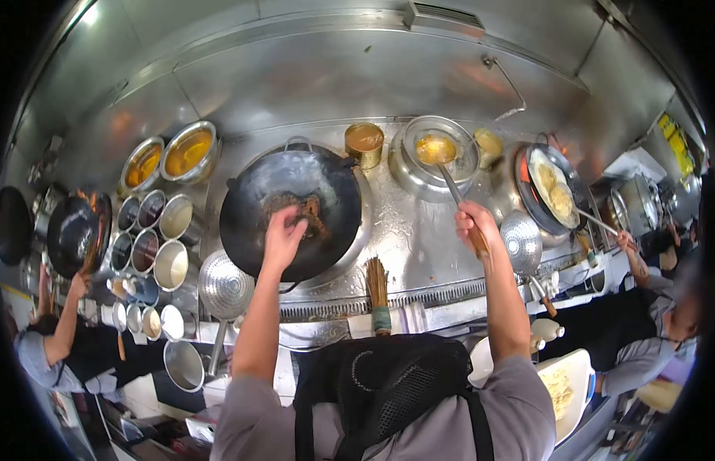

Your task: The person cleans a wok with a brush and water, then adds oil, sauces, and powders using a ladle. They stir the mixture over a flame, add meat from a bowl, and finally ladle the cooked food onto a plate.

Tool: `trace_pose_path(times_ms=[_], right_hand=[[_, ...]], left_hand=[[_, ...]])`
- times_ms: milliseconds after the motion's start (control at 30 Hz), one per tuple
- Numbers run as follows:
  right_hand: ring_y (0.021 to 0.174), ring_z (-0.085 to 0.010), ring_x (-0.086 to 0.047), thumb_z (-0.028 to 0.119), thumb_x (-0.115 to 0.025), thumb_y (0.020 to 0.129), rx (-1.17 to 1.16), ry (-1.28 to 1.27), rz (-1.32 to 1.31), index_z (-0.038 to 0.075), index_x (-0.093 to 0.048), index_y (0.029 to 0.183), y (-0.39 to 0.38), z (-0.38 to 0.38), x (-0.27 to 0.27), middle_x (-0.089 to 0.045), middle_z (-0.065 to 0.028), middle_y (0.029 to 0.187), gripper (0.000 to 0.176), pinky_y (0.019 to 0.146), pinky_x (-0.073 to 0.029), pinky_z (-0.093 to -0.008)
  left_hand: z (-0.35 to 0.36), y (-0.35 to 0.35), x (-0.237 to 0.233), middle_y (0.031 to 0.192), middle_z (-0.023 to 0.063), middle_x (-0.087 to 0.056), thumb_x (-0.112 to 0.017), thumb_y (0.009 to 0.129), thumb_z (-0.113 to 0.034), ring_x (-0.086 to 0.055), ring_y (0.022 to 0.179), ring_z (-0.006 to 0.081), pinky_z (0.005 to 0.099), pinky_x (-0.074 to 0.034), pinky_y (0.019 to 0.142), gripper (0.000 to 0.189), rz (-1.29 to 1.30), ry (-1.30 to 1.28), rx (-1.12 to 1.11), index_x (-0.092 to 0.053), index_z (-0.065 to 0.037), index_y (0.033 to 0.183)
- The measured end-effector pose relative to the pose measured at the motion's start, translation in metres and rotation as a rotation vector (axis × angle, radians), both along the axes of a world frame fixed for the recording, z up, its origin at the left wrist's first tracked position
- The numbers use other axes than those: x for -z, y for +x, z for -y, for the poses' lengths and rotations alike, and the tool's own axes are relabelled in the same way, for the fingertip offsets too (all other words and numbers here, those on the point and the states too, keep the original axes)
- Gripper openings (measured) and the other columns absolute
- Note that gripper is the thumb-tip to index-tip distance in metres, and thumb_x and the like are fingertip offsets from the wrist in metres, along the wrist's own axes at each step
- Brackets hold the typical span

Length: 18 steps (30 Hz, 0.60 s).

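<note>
Over the black wok (250,192), my left hand (287,234) reaches down with thumb and fingers apart, just above or at the dark brown food (317,219); whether it touches the food is unclear. My right hand (477,223) is wrapped round the wooden handle of a metal ladle (451,184). The ladle's bowl rests in a strainer with yellow liquid (436,149), set over a steel pot (407,173). Between the wok and that pot stands a tin of brown liquid (364,138). A bamboo brush (378,288) lies below, near the counter's front edge.
Perforated skimmers (225,284) (520,242) flank the work area. Bowls of orange liquid (190,152) and seasoning pots (177,217) stand at left. Co-workers at left (54,346) and right (642,323) handle their own woks. A white tray of food (584,384) sits lower right.
</note>
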State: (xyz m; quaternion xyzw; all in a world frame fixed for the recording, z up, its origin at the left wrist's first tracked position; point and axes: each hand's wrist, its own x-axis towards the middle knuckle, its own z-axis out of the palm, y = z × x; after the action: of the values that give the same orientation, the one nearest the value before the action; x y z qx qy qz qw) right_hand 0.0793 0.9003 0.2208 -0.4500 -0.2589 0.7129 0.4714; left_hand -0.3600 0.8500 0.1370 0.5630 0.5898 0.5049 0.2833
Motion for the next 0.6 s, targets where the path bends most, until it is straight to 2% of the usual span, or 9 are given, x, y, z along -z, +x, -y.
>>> trace_pose_path(times_ms=[33, 167, 233, 300, 400, 433, 500, 533, 600], right_hand=[[0.046, -0.0051, -0.041, 0.011, -0.057, 0.092, -0.028, -0.003, 0.019, 0.009, -0.046, 0.096, -0.005, 0.015, -0.015, -0.049, 0.0002, 0.068, 0.011, 0.039, -0.035, -0.0234], [0.045, -0.0049, -0.041, 0.013, -0.057, 0.092, -0.129, -0.038, 0.064, 0.005, -0.044, 0.121, -0.035, 0.065, -0.064, -0.049, -0.0010, 0.068, 0.033, 0.036, -0.032, -0.0217], [0.043, -0.0062, -0.041, 0.011, -0.058, 0.092, -0.184, -0.082, 0.124, 0.002, -0.040, 0.133, -0.050, 0.081, -0.076, -0.050, -0.0023, 0.067, 0.046, 0.034, -0.030, -0.0217], [0.042, -0.0065, -0.041, 0.010, -0.058, 0.092, -0.260, -0.054, 0.113, 0.003, -0.041, 0.131, -0.065, 0.089, -0.067, -0.050, -0.0026, 0.068, 0.042, 0.033, -0.030, -0.0219], [0.041, -0.0090, -0.043, 0.004, -0.059, 0.090, -0.326, -0.032, 0.133, 0.003, -0.042, 0.136, -0.077, 0.090, -0.040, -0.052, -0.0043, 0.069, 0.049, 0.033, -0.031, -0.0226], [0.041, -0.0092, -0.044, 0.005, -0.060, 0.090, -0.334, 0.072, 0.338, 0.002, -0.040, 0.139, -0.080, 0.088, -0.031, -0.052, -0.0037, 0.066, 0.053, 0.035, -0.032, -0.0240], [0.045, -0.0101, -0.050, 0.005, -0.060, 0.090, -0.382, 0.308, 0.715, 0.002, -0.036, 0.146, -0.073, 0.078, 0.002, -0.061, -0.0064, 0.069, 0.061, 0.039, -0.039, -0.0269], [0.045, -0.0101, -0.050, 0.005, -0.060, 0.090, -0.422, 0.305, 0.706, 0.002, -0.036, 0.146, -0.063, 0.069, 0.017, -0.061, -0.0064, 0.069, 0.061, 0.039, -0.039, -0.0269], [0.051, -0.0112, -0.058, 0.006, -0.060, 0.090, -0.307, 0.519, 1.127, 0.004, -0.034, 0.148, -0.042, 0.051, 0.039, -0.070, -0.0132, 0.086, 0.063, 0.044, -0.047, -0.0265]], left_hand=[[-0.024, 0.008, 0.009, 0.109, 0.0094, -0.063, -0.071, 0.086, -0.016, -0.061, 0.098, 0.0182, 0.0323, -0.051, 0.089, 0.039, 0.024, 0.046, -0.008, -0.058, -0.003, 0.121], [-0.091, 0.042, 0.024, 0.100, 0.0087, -0.066, -0.071, 0.085, -0.019, -0.063, 0.091, 0.0192, 0.0338, -0.052, 0.085, 0.038, -0.086, -0.078, -0.001, -0.059, -0.004, 0.118], [-0.127, 0.056, 0.045, 0.095, 0.0089, -0.064, -0.071, 0.083, -0.013, -0.064, 0.086, 0.0185, 0.0317, -0.055, 0.072, 0.041, 0.030, -0.211, 0.005, -0.056, 0.000, 0.119], [-0.131, 0.071, 0.030, 0.090, 0.0119, -0.064, -0.071, 0.084, -0.013, -0.064, 0.082, 0.0172, 0.0297, -0.054, 0.063, 0.039, 0.267, -0.280, -0.011, -0.056, 0.002, 0.116], [-0.130, 0.065, -0.007, 0.087, 0.0202, -0.067, -0.064, 0.086, -0.029, -0.067, 0.088, 0.0218, 0.0373, -0.055, 0.068, 0.032, 0.052, -0.537, -0.051, -0.064, 0.003, 0.088], [-0.136, 0.055, 0.008, 0.087, 0.0202, -0.067, -0.064, 0.086, -0.029, -0.067, 0.088, 0.0218, 0.0373, -0.055, 0.068, 0.032, 0.061, -0.548, -0.078, -0.064, 0.003, 0.088], [-0.141, 0.026, 0.058, 0.089, 0.0240, -0.068, -0.054, 0.088, -0.026, -0.067, 0.083, 0.0380, 0.0461, -0.054, 0.080, 0.030, -0.534, -0.087, -0.116, -0.064, 0.002, 0.095], [-0.126, 0.015, 0.060, 0.089, 0.0240, -0.068, -0.054, 0.088, -0.026, -0.067, 0.083, 0.0380, 0.0461, -0.054, 0.080, 0.030, -0.534, -0.114, -0.147, -0.064, 0.002, 0.095], [-0.087, 0.001, 0.028, 0.099, 0.0245, -0.066, -0.052, 0.088, -0.025, -0.062, 0.097, 0.0425, 0.0484, -0.051, 0.087, 0.028, -0.569, -0.344, -0.041, -0.065, -0.001, 0.096]])
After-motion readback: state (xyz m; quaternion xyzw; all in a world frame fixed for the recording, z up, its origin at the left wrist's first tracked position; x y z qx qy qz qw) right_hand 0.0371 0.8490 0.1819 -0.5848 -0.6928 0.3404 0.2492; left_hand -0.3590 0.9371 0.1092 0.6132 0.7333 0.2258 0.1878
